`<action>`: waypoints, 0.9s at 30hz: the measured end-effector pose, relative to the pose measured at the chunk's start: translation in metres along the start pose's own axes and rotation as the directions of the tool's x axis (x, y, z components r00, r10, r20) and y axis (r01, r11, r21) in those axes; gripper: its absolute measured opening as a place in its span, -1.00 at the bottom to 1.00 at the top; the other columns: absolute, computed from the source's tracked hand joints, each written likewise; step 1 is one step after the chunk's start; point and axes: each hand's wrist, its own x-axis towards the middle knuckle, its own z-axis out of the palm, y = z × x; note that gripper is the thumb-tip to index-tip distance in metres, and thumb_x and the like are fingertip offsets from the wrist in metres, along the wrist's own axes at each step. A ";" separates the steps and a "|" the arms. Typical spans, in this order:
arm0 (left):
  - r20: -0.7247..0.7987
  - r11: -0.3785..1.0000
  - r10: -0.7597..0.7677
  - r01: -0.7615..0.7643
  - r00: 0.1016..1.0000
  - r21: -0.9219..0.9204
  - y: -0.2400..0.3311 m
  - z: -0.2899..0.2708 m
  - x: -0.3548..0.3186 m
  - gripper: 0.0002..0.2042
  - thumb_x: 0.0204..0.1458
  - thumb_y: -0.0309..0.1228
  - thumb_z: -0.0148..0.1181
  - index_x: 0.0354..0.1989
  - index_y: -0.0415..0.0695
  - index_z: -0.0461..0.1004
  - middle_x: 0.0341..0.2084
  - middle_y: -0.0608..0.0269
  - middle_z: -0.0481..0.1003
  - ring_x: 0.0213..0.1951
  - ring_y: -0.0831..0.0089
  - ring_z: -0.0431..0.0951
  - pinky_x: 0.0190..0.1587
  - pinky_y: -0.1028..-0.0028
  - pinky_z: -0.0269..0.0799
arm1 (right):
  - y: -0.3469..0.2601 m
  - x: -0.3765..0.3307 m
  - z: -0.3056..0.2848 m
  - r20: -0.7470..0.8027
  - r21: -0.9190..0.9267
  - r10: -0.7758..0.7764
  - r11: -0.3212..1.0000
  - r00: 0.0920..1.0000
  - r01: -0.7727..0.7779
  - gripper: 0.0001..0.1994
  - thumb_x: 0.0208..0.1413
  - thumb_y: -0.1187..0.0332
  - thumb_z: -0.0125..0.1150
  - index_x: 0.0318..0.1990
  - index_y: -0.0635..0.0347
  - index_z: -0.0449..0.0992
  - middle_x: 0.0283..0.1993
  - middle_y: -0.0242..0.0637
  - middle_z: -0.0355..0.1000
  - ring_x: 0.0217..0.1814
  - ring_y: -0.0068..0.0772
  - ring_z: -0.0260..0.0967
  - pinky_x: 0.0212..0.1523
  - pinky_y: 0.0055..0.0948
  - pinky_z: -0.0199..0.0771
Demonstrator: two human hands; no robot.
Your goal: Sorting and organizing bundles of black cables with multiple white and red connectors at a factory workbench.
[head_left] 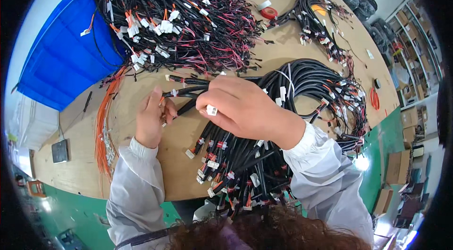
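My left hand point(152, 118) grips the end of a black wire harness point(185, 93) that lies across the wooden table point(177, 141). Over the same harness, my right hand point(238, 107) is closed with a small white connector point(211, 110) between its fingertips. A large coiled bundle of black harnesses with red wires and white connectors point(240, 165) runs under my right wrist toward my body. Both forearms wear pale grey sleeves.
A big heap of black, red and white harnesses point(174, 19) fills the far side. A bundle of orange wires point(104, 122) lies at left beside a blue bin point(66, 56). Red and white tape rolls point(268, 10) and another harness bundle point(323, 28) sit far right.
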 end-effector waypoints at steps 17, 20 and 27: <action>0.035 0.998 0.061 -0.060 0.998 -0.030 -0.003 -0.005 0.001 -0.64 0.16 -0.15 -0.18 -0.60 -0.10 0.24 -0.68 0.21 0.39 -0.65 0.52 0.35 -0.59 0.56 0.20 | -0.003 -0.003 -0.003 0.083 -0.009 0.002 1.000 0.997 -0.001 -0.88 -0.09 0.48 0.14 -0.41 0.13 0.31 -0.49 -0.32 0.22 -0.42 -0.23 0.27 -0.43 -0.35 0.30; 0.131 0.960 0.277 -0.271 0.952 -0.068 -0.001 -0.003 -0.009 -0.70 0.14 -0.24 -0.11 -0.53 -0.19 0.34 -0.59 0.22 0.41 -0.58 0.48 0.39 -0.49 0.51 0.29 | -0.004 0.000 -0.013 0.407 0.465 -0.067 0.873 0.911 -0.144 -0.83 -0.04 0.26 0.19 -0.49 0.14 0.43 -0.59 -0.32 0.26 -0.46 -0.28 0.28 -0.46 -0.41 0.25; 0.947 0.714 0.031 -0.670 0.319 0.202 0.024 -0.010 -0.019 -0.85 0.04 -0.38 0.09 -0.42 -0.23 0.44 -0.56 0.23 0.41 -0.49 0.53 0.39 -0.39 0.51 0.29 | 0.028 -0.011 0.019 0.273 0.271 0.145 0.937 0.951 -0.221 -0.69 0.13 0.18 -0.04 -0.49 0.23 0.43 -0.48 -0.20 0.37 -0.41 -0.17 0.29 -0.33 -0.30 0.26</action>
